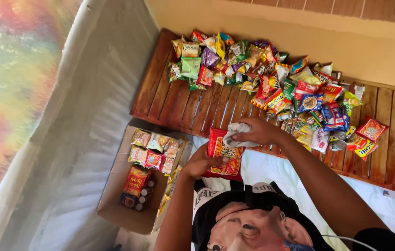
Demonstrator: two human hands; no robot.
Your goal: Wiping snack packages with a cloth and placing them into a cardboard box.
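Note:
My left hand (202,162) grips a red snack packet (223,160) by its left edge, holding it in front of my chest. My right hand (258,131) presses a crumpled grey-white cloth (236,132) against the packet's top edge. Both hands are over the near edge of a wooden slatted bench (192,109). A large heap of colourful snack packets (271,79) lies spread across the bench beyond my hands.
A cardboard box (114,195) to the left of my left arm holds several snack packets and small bottles. Two small tins (339,140) lie on the bench at the right. A pale sheet (90,116) hangs at the left, and a tan wall (346,37) runs behind the bench.

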